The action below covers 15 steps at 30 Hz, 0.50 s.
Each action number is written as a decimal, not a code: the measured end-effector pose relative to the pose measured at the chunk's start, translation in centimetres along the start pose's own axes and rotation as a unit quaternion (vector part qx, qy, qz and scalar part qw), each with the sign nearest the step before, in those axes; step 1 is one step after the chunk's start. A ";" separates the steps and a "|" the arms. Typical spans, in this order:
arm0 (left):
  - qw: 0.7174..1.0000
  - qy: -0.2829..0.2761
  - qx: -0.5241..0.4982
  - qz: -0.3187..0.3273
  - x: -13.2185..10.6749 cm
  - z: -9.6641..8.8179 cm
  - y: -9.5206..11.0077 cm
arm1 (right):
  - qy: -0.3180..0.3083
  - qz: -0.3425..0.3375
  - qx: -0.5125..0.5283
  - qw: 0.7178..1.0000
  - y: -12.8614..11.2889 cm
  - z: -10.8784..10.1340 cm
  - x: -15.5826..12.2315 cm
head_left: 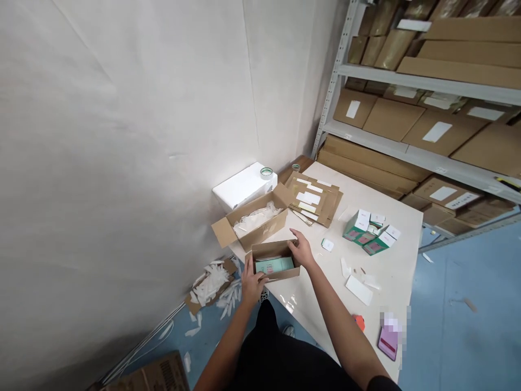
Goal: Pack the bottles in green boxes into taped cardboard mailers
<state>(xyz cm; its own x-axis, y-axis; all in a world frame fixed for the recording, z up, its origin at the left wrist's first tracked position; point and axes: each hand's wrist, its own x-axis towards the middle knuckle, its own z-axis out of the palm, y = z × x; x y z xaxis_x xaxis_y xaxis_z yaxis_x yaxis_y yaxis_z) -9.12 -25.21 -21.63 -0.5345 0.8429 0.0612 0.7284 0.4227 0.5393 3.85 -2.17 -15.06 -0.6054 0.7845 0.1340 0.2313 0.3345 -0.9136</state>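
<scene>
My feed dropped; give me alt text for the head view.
Left hand and right hand hold a small carton by opposite ends, its top open and a mint box inside, over the edge of a white table. Behind stands a larger carton with white packing; flattened cardboard and green boxes sit rightward, loaded shelves beyond.

Left hand [253,282] on one end, right hand [302,251] on the other, small carton [271,249] held between them, mint-green box [274,265] lying inside, and just beyond, a longer carton [266,230] holding white packing [256,219]!
</scene>
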 end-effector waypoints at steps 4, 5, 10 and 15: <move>1.000 0.012 -0.005 -0.025 1.7 -1.0 -1.5 | -0.043 -0.037 -0.034 0.998 -0.6 2.8 6.3; 0.999 0.014 -0.008 -0.030 2.1 -1.2 -1.9 | -0.054 -0.042 -0.042 0.997 -0.4 3.7 7.9; 0.998 0.004 -0.028 -0.052 3.9 -1.7 -3.4 | -0.086 -0.029 -0.131 0.987 1.8 8.1 16.5; 0.996 -0.009 -0.041 -0.077 5.1 -2.0 -4.4 | -0.160 0.036 -0.294 0.942 3.9 11.2 23.8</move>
<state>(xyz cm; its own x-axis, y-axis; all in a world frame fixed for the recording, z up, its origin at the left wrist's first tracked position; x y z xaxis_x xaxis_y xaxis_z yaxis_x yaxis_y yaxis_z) -15.92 -23.48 -22.02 -0.6289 0.7764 -0.0419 0.6001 0.5190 0.6087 -18.20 12.01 -19.70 -0.7488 0.6500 -0.1295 0.6053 0.5910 -0.5331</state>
